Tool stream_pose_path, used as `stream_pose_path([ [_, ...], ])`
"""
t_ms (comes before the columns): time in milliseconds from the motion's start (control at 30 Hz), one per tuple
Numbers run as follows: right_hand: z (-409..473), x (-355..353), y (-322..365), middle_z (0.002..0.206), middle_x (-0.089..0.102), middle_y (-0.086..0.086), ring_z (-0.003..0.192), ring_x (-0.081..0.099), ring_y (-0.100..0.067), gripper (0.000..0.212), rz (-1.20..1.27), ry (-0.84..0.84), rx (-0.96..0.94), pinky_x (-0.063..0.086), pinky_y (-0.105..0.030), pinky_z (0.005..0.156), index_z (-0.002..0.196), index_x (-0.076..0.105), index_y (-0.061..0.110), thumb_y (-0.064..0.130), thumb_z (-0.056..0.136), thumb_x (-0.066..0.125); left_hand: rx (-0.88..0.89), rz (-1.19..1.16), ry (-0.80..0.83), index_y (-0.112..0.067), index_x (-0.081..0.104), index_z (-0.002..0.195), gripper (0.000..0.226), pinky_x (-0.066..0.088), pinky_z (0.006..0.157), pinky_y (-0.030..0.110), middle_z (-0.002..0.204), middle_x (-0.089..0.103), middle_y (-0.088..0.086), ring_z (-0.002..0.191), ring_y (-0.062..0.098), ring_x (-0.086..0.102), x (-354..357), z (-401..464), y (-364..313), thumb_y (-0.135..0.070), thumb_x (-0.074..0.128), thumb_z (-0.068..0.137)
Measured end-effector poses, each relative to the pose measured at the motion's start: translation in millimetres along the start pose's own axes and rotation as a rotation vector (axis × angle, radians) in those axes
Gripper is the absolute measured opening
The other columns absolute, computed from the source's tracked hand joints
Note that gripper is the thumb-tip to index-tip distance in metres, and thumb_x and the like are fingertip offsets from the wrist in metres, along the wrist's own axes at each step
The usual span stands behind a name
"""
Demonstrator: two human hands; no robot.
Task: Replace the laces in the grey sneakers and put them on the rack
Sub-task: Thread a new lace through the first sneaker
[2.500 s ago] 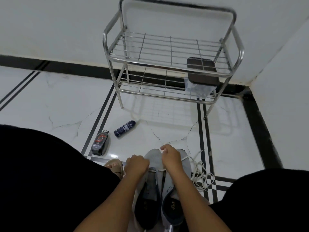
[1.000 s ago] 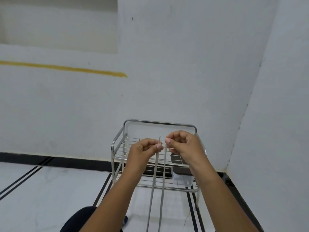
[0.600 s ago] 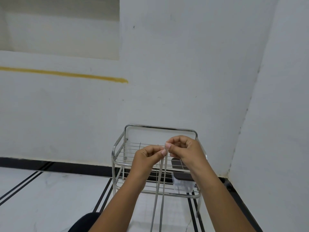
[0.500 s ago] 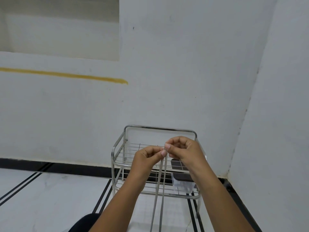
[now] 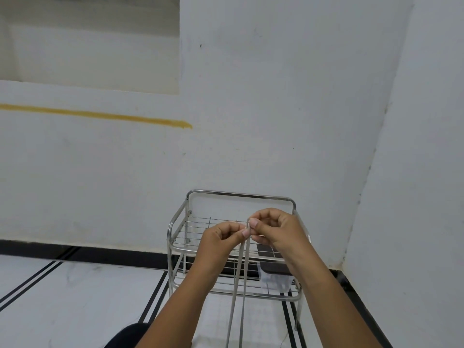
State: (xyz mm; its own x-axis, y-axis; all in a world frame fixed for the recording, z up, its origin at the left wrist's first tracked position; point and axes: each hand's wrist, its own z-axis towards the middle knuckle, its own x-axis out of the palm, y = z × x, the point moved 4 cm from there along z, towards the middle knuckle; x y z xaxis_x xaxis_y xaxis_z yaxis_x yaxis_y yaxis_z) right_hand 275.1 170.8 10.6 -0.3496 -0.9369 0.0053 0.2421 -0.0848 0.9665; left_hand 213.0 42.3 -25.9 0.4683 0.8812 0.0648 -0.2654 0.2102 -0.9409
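Pale grey lace (image 5: pixel 238 277), two flat strands, hangs below the left hand (image 5: pixel 221 239) and right hand (image 5: pixel 273 232). Behind the hands the rack (image 5: pixel 175 222) is shiny silver wire, with a dark brown box (image 5: pixel 275 267) on it under the right hand. The floor (image 5: pixel 75 297) below is white with thin black double stripes. The wall (image 5: pixel 251 121) above is white, with a mustard-yellow streak (image 5: pixel 100 116) to the upper left.

Shiny chromed metal tube and wire on the rack (image 5: pixel 239 195). Matt woven cloth in the grey lace (image 5: pixel 234 285). Glossy polished stone on the floor (image 5: pixel 75 297). Matt, faintly scuffed paint on the wall (image 5: pixel 251 109).
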Motion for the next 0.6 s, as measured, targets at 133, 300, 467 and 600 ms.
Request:
stream_pose_path([
  [133, -0.5, -0.2, 0.1, 0.075, 0.07, -0.008, 0.075, 0.068, -0.017, 0.003, 0.002, -0.006, -0.003, 0.059, -0.024, 0.07, 0.088, 0.069, 0.006, 0.004, 0.086, 0.069, -0.003, 0.018, -0.015, -0.012, 0.075, 0.091, 0.011, 0.052, 0.072, 0.013, 0.085, 0.075, 0.002, 0.084, 0.008, 0.07, -0.8, 0.3, -0.1, -0.018, 0.071, 0.083],
  [300, -1.1, 0.8, 0.5, 0.079, 0.069, -0.007, 0.078, 0.066, -0.016, 0.003, -0.025, 0.004, -0.017, 0.06, -0.03, 0.077, 0.087, 0.07, 0.009, 0.007, 0.086, 0.07, -0.009, 0.024, -0.011, -0.009, 0.073, 0.093, 0.013, 0.053, 0.074, 0.015, 0.086, 0.075, 0.004, 0.083, 0.008, 0.069, -0.2, 2.1, 1.2, -0.018, 0.07, 0.085],
  [467, -0.3, 0.4, -1.8, 0.08, 0.066, 0.0, 0.08, 0.063, -0.01, 0.003, -0.038, -0.022, -0.016, 0.057, -0.026, 0.074, 0.086, 0.072, 0.013, 0.01, 0.085, 0.071, -0.005, -0.007, -0.034, -0.008, 0.074, 0.091, 0.013, 0.051, 0.07, 0.012, 0.084, 0.075, 0.002, 0.081, 0.006, 0.069, -1.0, 1.4, -0.3, -0.017, 0.072, 0.082],
  [600, -0.1, 1.5, -4.8, 0.084, 0.067, -0.001, 0.084, 0.064, -0.011, 0.004, 0.011, -0.009, 0.01, 0.054, -0.027, 0.076, 0.084, 0.073, 0.016, 0.013, 0.084, 0.072, 0.0, -0.002, -0.054, -0.008, 0.074, 0.092, 0.015, 0.052, 0.071, 0.013, 0.086, 0.075, 0.002, 0.084, 0.007, 0.07, -2.0, 1.9, -1.3, -0.018, 0.073, 0.081],
])
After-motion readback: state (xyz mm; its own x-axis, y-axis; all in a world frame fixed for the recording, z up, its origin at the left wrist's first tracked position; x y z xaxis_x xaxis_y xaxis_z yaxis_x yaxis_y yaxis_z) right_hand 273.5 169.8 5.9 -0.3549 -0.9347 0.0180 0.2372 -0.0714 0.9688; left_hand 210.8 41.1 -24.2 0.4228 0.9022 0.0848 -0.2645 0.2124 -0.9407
